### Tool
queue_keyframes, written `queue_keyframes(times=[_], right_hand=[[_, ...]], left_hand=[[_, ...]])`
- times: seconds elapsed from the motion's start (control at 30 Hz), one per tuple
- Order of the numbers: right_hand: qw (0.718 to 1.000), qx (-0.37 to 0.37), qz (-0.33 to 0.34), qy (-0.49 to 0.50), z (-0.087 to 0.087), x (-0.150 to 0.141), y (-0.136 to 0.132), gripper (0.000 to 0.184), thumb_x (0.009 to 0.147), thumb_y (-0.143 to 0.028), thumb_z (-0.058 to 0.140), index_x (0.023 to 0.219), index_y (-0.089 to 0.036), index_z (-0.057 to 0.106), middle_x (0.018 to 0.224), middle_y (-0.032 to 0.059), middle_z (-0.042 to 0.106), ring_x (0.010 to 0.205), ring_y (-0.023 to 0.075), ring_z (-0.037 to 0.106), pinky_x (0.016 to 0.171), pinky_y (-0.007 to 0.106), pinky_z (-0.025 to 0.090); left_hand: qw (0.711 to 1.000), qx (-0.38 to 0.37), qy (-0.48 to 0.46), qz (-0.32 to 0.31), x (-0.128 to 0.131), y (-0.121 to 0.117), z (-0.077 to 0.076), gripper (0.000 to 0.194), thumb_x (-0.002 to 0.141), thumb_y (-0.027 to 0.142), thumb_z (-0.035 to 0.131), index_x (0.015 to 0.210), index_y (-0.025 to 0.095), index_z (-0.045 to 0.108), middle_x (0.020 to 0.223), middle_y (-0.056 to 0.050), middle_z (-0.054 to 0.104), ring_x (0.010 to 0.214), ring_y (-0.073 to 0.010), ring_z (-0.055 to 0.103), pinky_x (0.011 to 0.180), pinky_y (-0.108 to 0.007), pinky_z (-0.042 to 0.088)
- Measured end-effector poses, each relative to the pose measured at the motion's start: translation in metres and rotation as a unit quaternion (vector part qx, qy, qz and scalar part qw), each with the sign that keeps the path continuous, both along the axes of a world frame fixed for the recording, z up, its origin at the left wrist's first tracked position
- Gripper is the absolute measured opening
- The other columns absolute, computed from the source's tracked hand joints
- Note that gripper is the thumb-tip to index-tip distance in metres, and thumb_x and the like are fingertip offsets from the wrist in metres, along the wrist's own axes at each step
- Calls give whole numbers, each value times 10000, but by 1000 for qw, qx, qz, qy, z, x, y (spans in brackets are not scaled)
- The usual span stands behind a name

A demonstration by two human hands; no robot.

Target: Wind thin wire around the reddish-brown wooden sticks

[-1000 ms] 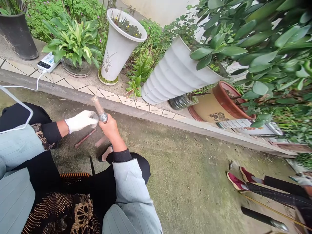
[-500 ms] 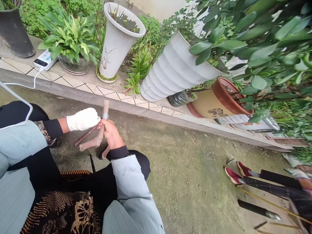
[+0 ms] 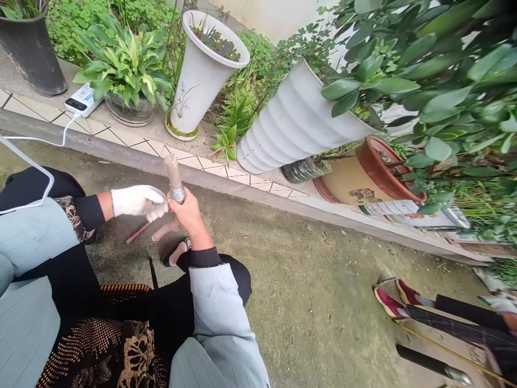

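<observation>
1. The person is sitting low on the concrete ground (image 3: pixel 323 302), holding a short wooden handle (image 3: pixel 174 173) upright in front of the knees; it is standing at about twelve o'clock from the bare right hand (image 3: pixel 186 211).
2. The right hand is clenching around the handle just below a band of wound wire (image 3: pixel 177 192), so the stick is rising out of the fist toward the tiled ledge (image 3: pixel 133 145).
3. The gloved left hand (image 3: pixel 135 200) is coming in from nine o'clock, its fingertips curling toward the wire band; whether it is gripping the handle or only touching it, I cannot tell.
4. I am judging that the winding or tightening of that wire is the step in hand. The next move is calling for the right hand to steady the stick while the gloved fingers work the band round without letting it slip.
5. More sticks (image 3: pixel 139 231) are lying on the ground at about six o'clock from the hands, beside the person's sandalled foot (image 3: pixel 176 253).
6. On the ledge at ten o'clock, a white power bank (image 3: pixel 83 99) is showing small print on its face, too fine to read. The tall white pot (image 3: pixel 202 70) is carrying only a painted plant sprig, no words, and the paper under the brown pot (image 3: pixel 355 178) at three o'clock is unreadable.
7. Another person's red shoes (image 3: pixel 398 297) are showing at four o'clock.
</observation>
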State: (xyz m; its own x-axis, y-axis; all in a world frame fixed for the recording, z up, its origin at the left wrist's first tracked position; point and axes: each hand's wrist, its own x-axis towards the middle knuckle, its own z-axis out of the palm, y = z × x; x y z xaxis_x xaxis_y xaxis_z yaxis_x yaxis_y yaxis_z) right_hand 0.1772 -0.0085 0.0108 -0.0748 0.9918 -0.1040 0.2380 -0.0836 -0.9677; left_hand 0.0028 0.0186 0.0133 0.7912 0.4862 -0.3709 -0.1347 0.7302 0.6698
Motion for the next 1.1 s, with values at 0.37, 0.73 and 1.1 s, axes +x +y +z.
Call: queue_keyframes(times=[0.37,0.73,1.1], right_hand=[[996,52,60,-27,15,4,-6,367,692,-238,609,1049,-153,602,920,37,660,836,165,591,811,292,477],[998,-32,-58,-2,9,-4,-7,323,649,-228,619,967,-174,605,702,-33,601,587,110,507,590,246,454],[869,-316,-70,373,5,-6,-10,198,571,-74,653,715,-146,538,503,-71,447,462,56,395,444,194,372]], left_hand=[[997,-68,-21,16,0,-11,4,58,759,108,588,793,80,626,619,-67,628,510,-136,540,467,-247,394],[976,178,56,111,13,-14,1,172,639,204,686,699,151,534,582,19,535,517,-92,461,522,-227,381],[708,624,316,96,13,-3,-4,99,719,230,591,638,174,597,708,-56,547,726,-202,502,757,-316,393]])
